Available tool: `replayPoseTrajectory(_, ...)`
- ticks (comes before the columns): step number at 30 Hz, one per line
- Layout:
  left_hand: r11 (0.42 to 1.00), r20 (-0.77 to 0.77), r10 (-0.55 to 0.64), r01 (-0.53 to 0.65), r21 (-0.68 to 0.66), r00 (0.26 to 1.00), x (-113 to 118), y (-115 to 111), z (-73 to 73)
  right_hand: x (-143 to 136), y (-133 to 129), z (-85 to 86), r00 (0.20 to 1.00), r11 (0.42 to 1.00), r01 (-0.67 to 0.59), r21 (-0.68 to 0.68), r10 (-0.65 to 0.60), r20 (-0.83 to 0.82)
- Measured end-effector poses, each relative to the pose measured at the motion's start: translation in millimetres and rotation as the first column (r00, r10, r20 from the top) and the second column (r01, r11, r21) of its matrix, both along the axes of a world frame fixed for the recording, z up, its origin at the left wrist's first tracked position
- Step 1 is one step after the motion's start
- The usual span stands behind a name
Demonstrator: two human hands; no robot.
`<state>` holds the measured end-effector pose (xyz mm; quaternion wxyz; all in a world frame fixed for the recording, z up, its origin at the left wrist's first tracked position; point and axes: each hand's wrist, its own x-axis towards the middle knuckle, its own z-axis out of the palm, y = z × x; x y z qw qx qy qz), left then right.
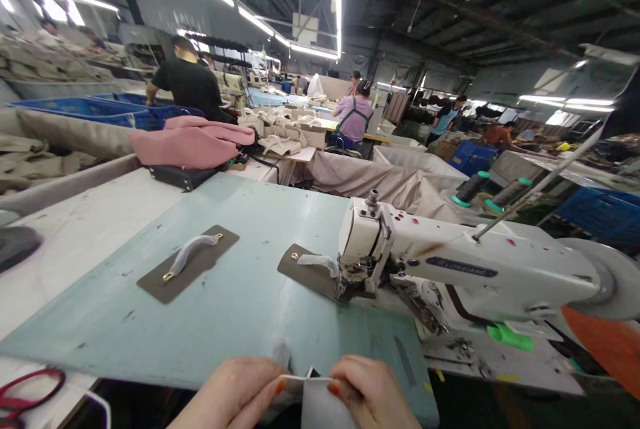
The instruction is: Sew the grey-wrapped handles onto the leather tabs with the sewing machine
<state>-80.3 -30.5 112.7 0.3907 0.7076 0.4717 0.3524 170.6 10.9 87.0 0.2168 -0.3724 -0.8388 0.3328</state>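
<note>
At the bottom edge, my left hand and my right hand pinch a pale grey-white piece of material between thumbs and fingers. Its lower part runs out of view. Beyond them, a brown panel with a wrapped handle lies at the needle end of the white sewing machine, partly hidden under its head. Farther left on the pale green tabletop rests another brown panel, its grey-wrapped handle fixed by gold-coloured metal rings.
Red-handled scissors lie at the lower left. A pink cloth sits on a black bag at the table's far edge. Dark thread cones stand behind the machine. A seated person in purple and one in black are farther back.
</note>
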Motion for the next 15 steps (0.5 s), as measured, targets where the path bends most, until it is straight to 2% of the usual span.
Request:
replayPoseTrajectory(3,0.989,0.043,0.128,-0.124,-0.084,0.991,-12.8,1.1,-5.5,21.3,1.3,-2.3,0.987,0.986,0.16,-0.039,-0.16,0.002)
replayPoseTrajectory(6,0.951,0.06,0.225,-0.206,-0.233,0.973,-27.9,4.2,-11.5,38.2,0.1,-1.6,0.938,0.935,0.334,-0.121,-0.342,-0.053)
replayPoseTrajectory(11,0.889,0.112,0.28,-0.213,-0.406,0.953,-40.3,7.6,-20.7,55.9,-5.7,-4.9,0.861,0.851,0.452,-0.266,-0.494,-0.119)
replayPoseTrajectory(15,0.81,0.217,0.385,-0.216,-0.545,0.897,-38.0,6.1,-22.5,67.9,-11.9,-11.7,0.783,0.767,0.513,-0.385,-0.602,-0.156)
